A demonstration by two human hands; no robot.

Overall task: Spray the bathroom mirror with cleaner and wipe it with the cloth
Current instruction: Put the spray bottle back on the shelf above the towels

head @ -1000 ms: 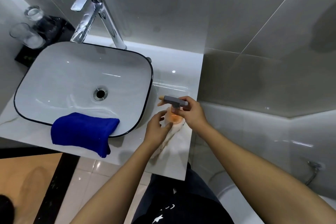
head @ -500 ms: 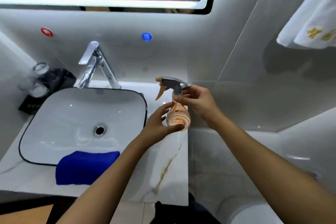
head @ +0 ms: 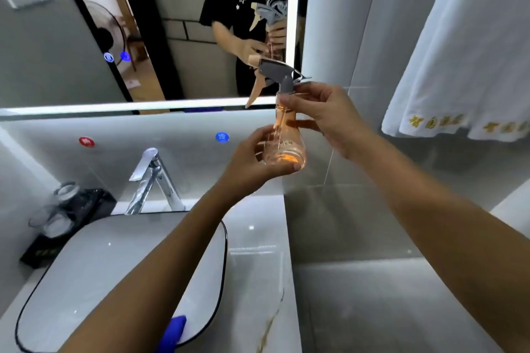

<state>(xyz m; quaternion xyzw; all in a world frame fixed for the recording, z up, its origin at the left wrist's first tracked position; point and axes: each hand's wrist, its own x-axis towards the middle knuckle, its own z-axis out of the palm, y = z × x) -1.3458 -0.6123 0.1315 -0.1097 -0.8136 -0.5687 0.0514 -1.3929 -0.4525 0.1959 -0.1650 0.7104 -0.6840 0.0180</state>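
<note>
A clear orange spray bottle [head: 282, 137] with a grey head and tan trigger is held up in front of the lit bathroom mirror [head: 160, 23], nozzle pointing left. My left hand [head: 252, 160] cups the bottle's base from below. My right hand [head: 324, 114] grips its neck just under the grey head. The blue cloth [head: 175, 332] lies on the front rim of the basin, mostly hidden behind my left forearm. The mirror reflects the bottle and both hands.
A white basin [head: 86, 266] with a black rim sits on the marble counter [head: 258, 281], with a chrome tap [head: 152, 180] behind it. Glasses on a black tray [head: 57, 215] stand at the left. White towels [head: 464, 51] hang at the upper right.
Both hands lifted the spray bottle off the counter and raised it to mirror height. The view tilted up, so the mirror now fills the top and the cloth is nearly out of sight.
</note>
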